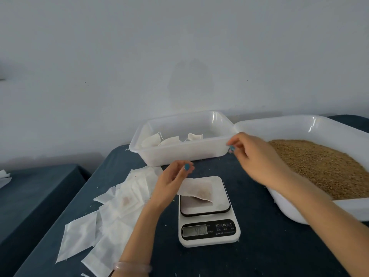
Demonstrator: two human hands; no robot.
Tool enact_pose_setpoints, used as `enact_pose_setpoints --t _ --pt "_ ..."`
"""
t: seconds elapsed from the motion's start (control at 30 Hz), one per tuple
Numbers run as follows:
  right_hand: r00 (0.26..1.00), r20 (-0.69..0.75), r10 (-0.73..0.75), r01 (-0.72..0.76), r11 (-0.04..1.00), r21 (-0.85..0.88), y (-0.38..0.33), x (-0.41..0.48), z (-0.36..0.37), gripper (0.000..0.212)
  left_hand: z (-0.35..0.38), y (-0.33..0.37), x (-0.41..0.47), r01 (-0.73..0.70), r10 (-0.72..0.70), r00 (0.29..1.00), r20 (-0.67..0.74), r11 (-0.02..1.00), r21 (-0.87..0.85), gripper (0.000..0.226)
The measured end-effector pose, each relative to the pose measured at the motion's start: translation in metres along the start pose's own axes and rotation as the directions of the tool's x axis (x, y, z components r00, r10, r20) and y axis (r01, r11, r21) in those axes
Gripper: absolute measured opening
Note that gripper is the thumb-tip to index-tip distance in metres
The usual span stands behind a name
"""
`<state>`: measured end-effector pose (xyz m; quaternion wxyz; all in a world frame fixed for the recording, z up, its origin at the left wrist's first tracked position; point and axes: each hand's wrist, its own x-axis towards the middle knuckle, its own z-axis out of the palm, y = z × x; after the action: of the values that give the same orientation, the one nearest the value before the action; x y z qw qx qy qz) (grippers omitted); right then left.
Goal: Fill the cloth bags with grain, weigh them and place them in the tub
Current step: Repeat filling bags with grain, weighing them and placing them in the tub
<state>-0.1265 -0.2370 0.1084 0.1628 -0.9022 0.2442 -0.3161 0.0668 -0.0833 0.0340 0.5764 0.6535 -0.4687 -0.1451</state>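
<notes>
Nearest me, the empty bags (103, 222) lie spilled flat at the left of the table (269, 246), just beside the scale (208, 232). The cloth bag (197, 189) lies slantwise on the platform, part filled. Its left end runs off the edge under the left hand (171, 182), whose fingers curl over it. I cannot tell whether they pinch it.

The display (195, 230) is lit but too blurred for me to trust. I would lift that hand clear so only the bag loads the platform, then top up with small pinches.

The right hand (253, 156) hangs between the grain tray (299, 124) and the tub (179, 154), fingertips bunched. I cannot tell if they hold grain. Farther back, the tub holds about 3 filled bags (159, 140) at its left. Its near wall must be cleared on the way in.
</notes>
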Motion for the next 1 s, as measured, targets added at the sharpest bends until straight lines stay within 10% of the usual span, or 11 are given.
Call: enact_pose_setpoints --t 0.47,1.0 --pt "0.920 -0.039 0.391 -0.362 0.883 0.300 0.055 -0.031 0.102 0.031 -0.012 -0.020 0.005 0.200 -0.153 0.889 -0.432 0.978 0.064 0.013" --pt "0.925 -0.008 0.380 -0.363 0.888 0.281 0.056 -0.034 0.105 0.031 -0.021 -0.012 0.000 0.455 -0.383 0.891 -0.246 0.760 0.465 0.070"
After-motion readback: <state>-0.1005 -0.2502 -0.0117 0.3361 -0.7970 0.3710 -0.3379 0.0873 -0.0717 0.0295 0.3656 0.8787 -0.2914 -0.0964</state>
